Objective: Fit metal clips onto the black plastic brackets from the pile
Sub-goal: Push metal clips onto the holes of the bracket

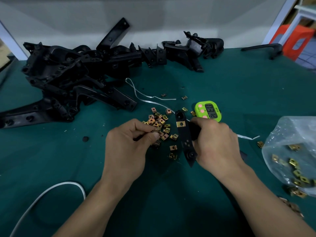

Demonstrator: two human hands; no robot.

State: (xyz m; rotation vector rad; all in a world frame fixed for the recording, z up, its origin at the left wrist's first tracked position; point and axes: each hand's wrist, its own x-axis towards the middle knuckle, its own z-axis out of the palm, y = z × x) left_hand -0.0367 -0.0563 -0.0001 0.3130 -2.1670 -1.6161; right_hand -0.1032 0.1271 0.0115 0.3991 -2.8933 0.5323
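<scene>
We are counting two hands at work, left hand [126, 144] and right hand [215, 142]; one held bracket [183, 134] wearing one fitted clip [180, 124]; one pile of brackets [68, 74], too tangled to number; roughly two dozen loose clips [160, 122]; one green timer [207, 111]; one clear bag [290, 134]; one white cable [42, 194].

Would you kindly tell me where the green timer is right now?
In the head view the timer lies on the table right of centre, just beyond the right hand holding a bracket, with the clips to its left.
</scene>
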